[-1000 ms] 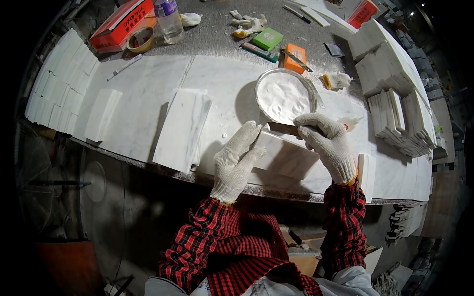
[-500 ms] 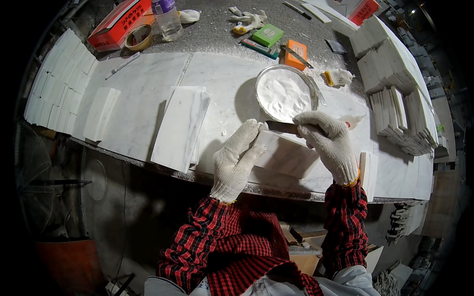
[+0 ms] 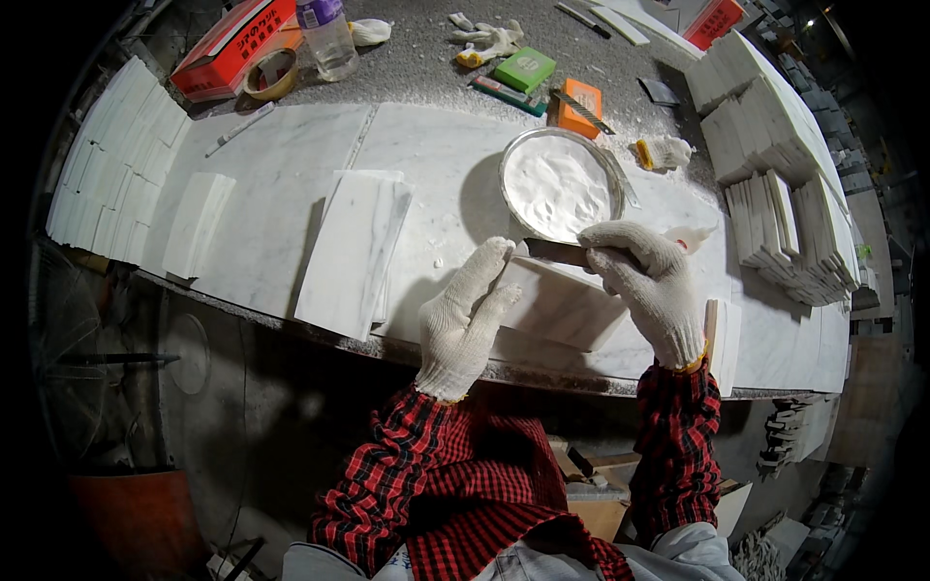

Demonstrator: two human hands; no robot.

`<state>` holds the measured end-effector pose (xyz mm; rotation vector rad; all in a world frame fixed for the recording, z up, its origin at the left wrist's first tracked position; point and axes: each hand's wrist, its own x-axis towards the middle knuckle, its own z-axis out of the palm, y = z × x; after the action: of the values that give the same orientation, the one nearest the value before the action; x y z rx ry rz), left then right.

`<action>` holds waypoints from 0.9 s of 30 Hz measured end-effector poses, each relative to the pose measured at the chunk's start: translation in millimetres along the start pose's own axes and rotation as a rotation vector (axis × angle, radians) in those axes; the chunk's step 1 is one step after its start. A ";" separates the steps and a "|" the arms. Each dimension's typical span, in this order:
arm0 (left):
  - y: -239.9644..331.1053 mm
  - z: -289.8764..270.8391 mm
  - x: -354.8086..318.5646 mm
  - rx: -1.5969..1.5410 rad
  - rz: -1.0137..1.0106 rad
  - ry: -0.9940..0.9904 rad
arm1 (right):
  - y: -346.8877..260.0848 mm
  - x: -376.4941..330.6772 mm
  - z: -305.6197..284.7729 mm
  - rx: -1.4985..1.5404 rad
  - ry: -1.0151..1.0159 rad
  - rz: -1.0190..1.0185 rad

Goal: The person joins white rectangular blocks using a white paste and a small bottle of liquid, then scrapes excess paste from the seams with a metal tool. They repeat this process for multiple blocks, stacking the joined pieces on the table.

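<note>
- Tile [image 3: 567, 305] of white marble sits at the near edge of the worktop [image 3: 291, 194], just in front of the bowl [image 3: 560, 184] of white paste.
- My left hand [image 3: 465, 320], fingers flat and stretched out, steadies the tile's left end as before.
- My right hand [image 3: 651, 286], fingers curled tight around a dark-bladed scraper [image 3: 557, 253], has hardly shifted; its blade lies along the tile's far edge, so I judge the spreading is under way.

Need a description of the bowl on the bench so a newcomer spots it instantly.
Start at the long white marble-topped bench and go to its middle, just beyond the gloved right hand. There sits the round metal bowl, filled with white paste. It is the only round, shiny-rimmed thing among flat rectangular marble tiles.
</note>
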<state>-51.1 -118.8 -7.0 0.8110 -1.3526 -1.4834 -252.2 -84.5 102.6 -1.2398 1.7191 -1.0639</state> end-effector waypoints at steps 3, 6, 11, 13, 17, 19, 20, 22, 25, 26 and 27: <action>-3.5 0.3 -1.4 -0.019 -0.011 0.010 | 1.0 -0.5 3.5 -0.110 0.016 -0.090; -2.2 1.8 -1.2 -0.057 -0.036 0.018 | 1.8 0.2 1.1 -0.134 0.053 -0.084; 0.3 1.3 -0.9 -0.038 -0.043 0.021 | -2.4 -2.2 -2.0 -0.129 0.092 0.010; 8.4 2.4 -0.7 -0.020 -0.056 0.021 | -0.9 -2.5 -5.4 -0.097 0.118 0.025; 5.8 4.6 0.8 -0.030 -0.054 0.033 | 27.6 10.2 -8.7 -0.268 0.334 -0.260; 12.1 8.1 1.8 -0.104 -0.073 0.075 | 26.9 12.4 -11.4 -0.641 0.451 -0.489; 11.8 6.7 1.9 -0.080 -0.068 0.057 | 24.7 11.7 -10.5 -0.551 0.436 -0.468; 6.8 3.7 1.2 -0.036 -0.062 0.020 | 21.7 5.6 -8.2 -0.375 0.404 -0.419; 1.4 2.3 1.9 -0.048 -0.024 0.017 | 7.2 -7.3 -9.9 -0.013 0.148 -0.022; -0.6 1.9 1.9 -0.056 -0.024 0.015 | 8.3 -8.9 -9.0 0.035 0.077 0.034; -2.3 1.5 1.9 -0.064 -0.023 0.014 | 10.0 -8.3 -8.9 0.002 0.052 0.039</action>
<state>-53.6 -120.2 -8.8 0.7969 -1.2825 -1.5288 -261.5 -72.9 97.5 -1.1824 1.7738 -1.0827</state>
